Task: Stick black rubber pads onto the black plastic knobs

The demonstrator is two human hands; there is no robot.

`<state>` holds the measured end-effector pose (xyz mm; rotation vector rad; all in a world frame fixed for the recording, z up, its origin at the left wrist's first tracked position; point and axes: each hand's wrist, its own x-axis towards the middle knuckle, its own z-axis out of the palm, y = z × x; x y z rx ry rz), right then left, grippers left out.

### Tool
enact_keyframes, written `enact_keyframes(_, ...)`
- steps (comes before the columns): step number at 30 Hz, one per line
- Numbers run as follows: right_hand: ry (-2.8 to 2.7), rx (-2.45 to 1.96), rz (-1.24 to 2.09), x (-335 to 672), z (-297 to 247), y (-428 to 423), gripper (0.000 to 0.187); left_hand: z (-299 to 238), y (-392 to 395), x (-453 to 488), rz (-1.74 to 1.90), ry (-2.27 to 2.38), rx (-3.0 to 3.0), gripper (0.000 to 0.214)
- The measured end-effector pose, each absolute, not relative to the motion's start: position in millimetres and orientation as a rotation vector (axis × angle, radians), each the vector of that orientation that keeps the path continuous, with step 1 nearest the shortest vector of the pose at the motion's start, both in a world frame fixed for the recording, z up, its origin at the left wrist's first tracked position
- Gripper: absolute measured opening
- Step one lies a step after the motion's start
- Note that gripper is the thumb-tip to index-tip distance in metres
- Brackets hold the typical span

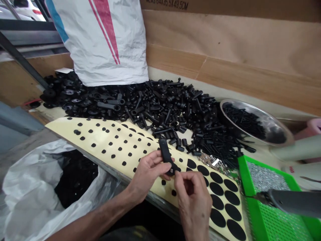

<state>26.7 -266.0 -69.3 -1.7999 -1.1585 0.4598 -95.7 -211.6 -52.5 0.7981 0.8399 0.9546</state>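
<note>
My left hand (150,170) is closed around a black plastic arm-shaped part (164,150), its long end pointing up and away from me. At the near end of that part, the thumb and forefinger of my right hand (193,194) are pinched together. Whatever those fingertips hold, if anything, is too small to make out. Beneath both hands lies a pale yellow backing sheet (100,134) with many small black dots. A second sheet with large black round pads (218,202) is at the right, beside my right hand.
Black plastic parts (160,100) are heaped along the back. A steel bowl (276,134) holds thin black pieces. A green tray (258,217) with small metal pieces stands at right, a powered screwdriver (291,201) over it. An open white bag (22,184) hangs left; a white sack (112,40) stands behind.
</note>
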Motion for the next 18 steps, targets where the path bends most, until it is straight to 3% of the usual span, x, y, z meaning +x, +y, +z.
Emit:
enact_keyframes(3,-1.211,-1.998,0.287,43,-70,-262,0.046,-51,-213,-99,0.961,0.841,0.744,0.024)
enact_keyframes(5,-1.163,-1.985,0.408,54,-72,-261,0.05,-49,-215,-102,0.927,0.807,0.709,0.023)
enact_keyframes(10,-0.958,-1.567,0.897,44,-63,-267,0.036,-45,-220,-102,0.892,0.753,0.679,0.021)
enact_keyframes(15,-1.144,-1.449,0.981,16,-54,-271,0.028,-40,-222,-105,0.944,0.846,0.717,0.016)
enact_keyframes(18,-1.206,-1.592,0.801,31,-61,-272,0.028,-33,-224,-155,1.037,1.181,0.85,0.017)
